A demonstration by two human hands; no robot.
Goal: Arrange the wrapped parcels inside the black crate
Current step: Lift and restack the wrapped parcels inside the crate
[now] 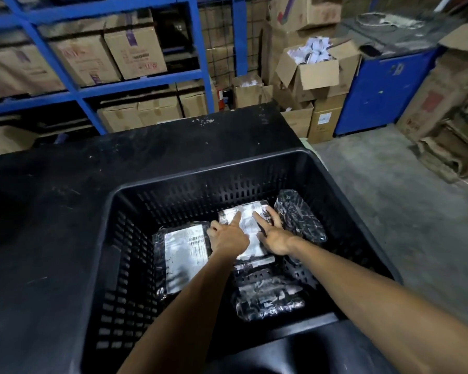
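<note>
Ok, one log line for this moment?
stage: arranging | left hand, right hand: flat on middle parcel | black crate: four parcels visible

Premises: warehouse or stockroom. Evidence: blue steel racking [73, 87] loaded with taped cardboard cartons [135, 51]; further cartons stacked on a bare concrete floor [405, 211], one open carton [318, 67] filled with white paper scraps; flattened, worn cardboard [449, 147] heaped at right; blue cabinet [384, 93] against the far side; scuffed black tabletop [135, 155] carrying a black slotted crate [200, 182] that holds plastic-wrapped parcels [185, 255] with printed barcode labels.
</note>
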